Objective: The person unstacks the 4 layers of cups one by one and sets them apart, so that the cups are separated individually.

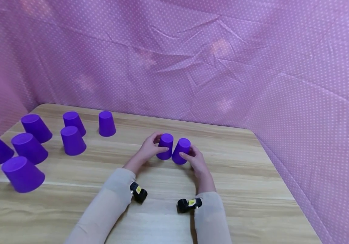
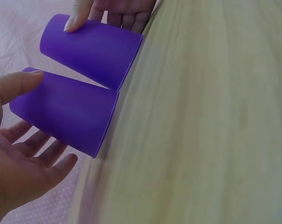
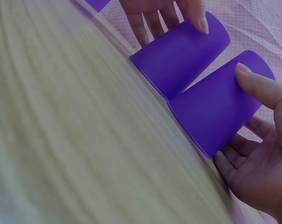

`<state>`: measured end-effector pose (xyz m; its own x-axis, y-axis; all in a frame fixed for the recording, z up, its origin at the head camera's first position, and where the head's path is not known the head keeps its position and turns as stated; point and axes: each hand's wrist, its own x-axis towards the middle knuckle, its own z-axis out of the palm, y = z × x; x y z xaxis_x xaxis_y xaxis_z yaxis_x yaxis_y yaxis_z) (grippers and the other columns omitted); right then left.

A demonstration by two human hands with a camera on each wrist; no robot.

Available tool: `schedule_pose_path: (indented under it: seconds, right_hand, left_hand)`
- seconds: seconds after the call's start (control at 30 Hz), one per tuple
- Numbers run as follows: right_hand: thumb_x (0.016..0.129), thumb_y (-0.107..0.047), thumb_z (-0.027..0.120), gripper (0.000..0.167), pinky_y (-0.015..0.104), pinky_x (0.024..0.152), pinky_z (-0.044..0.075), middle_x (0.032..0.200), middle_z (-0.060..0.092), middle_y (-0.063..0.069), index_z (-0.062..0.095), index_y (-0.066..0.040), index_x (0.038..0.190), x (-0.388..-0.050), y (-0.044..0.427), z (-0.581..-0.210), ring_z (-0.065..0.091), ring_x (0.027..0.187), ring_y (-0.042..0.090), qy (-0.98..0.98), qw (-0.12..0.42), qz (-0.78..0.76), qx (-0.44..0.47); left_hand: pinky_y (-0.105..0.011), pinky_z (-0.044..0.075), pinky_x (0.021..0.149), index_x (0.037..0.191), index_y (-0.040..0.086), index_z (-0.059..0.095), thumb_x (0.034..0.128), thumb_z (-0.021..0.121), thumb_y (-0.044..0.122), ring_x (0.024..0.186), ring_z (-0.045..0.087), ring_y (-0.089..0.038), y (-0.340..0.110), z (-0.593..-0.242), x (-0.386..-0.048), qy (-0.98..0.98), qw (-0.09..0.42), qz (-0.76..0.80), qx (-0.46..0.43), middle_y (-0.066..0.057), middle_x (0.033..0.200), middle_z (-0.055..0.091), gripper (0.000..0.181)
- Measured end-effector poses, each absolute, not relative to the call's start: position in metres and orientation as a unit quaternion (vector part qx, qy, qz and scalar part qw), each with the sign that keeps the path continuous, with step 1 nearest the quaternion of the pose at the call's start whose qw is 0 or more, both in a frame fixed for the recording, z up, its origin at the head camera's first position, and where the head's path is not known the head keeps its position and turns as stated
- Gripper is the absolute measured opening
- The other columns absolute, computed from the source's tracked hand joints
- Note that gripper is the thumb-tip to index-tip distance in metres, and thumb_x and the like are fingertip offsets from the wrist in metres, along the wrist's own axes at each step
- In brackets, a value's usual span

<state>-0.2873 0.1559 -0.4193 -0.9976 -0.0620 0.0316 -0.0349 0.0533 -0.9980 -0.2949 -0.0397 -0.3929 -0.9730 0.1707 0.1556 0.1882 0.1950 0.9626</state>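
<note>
Two purple plastic cups stand upside down, side by side on the wooden table, their rims touching or nearly so. My left hand (image 1: 148, 148) holds the left cup (image 1: 167, 142), thumb on its near side and fingers behind it. Around the right cup (image 1: 180, 147) my right hand (image 1: 197, 160) has its thumb in front and its fingers at the far right side. In the left wrist view, the fingers under the left cup (image 2: 68, 109) are spread and partly apart from its wall. The right wrist view shows the right thumb pressed against the right cup (image 3: 215, 105).
Several more upside-down purple cups stand in a loose group at the left of the table (image 1: 253, 169); the closest to my hands is a lone cup (image 1: 106, 124) near the back edge. A pink dotted cloth (image 1: 174, 67) hangs behind and beside the table.
</note>
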Motion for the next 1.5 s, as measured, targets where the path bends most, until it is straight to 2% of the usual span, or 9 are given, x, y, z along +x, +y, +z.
schedule_pose_path:
  seconds: [0.43,0.8,1.17,1.5]
  right_hand:
    - [0.071,-0.009,0.068,0.047,0.036,0.089,0.033,0.102,0.054,0.013,0.051,-0.004,0.115,-0.289,0.155,-0.421,0.048,0.096,0.024,0.732,0.008,-0.680,-0.026]
    - [0.072,-0.011,0.068,0.051,0.042,0.095,0.027,0.110,0.052,0.014,0.048,-0.005,0.118,-0.287,0.157,-0.418,0.045,0.104,0.026,0.735,0.022,-0.677,-0.018]
    - [0.072,-0.012,0.068,0.051,0.043,0.096,0.025,0.112,0.051,0.013,0.048,-0.007,0.119,-0.287,0.158,-0.417,0.043,0.106,0.026,0.739,0.028,-0.673,-0.009]
    - [0.073,-0.012,0.068,0.051,0.042,0.096,0.026,0.111,0.051,0.013,0.048,-0.007,0.119,-0.288,0.157,-0.417,0.043,0.106,0.025,0.739,0.028,-0.673,-0.010]
  left_hand:
    - [-0.043,0.034,0.091,0.120,0.003,0.043,0.0701,0.069,0.004,0.107,0.042,-0.030,-0.034,-0.400,-0.299,-0.777,0.006,-0.621,-0.101,-0.015,0.113,0.049,0.056]
    - [-0.041,0.035,0.091,0.122,0.003,0.043,0.0695,0.071,0.010,0.107,0.042,-0.029,-0.050,-0.397,-0.293,-0.785,0.016,-0.614,-0.084,-0.016,0.114,0.049,0.060]
    - [-0.042,0.033,0.092,0.123,0.008,0.042,0.0713,0.070,0.015,0.110,0.040,-0.028,-0.078,-0.377,-0.275,-0.776,0.023,-0.625,-0.078,-0.013,0.118,0.046,0.059]
    - [-0.043,0.031,0.094,0.127,0.007,0.037,0.0729,0.069,0.016,0.112,0.037,-0.029,-0.098,-0.353,-0.251,-0.763,0.022,-0.641,-0.082,-0.015,0.121,0.043,0.063]
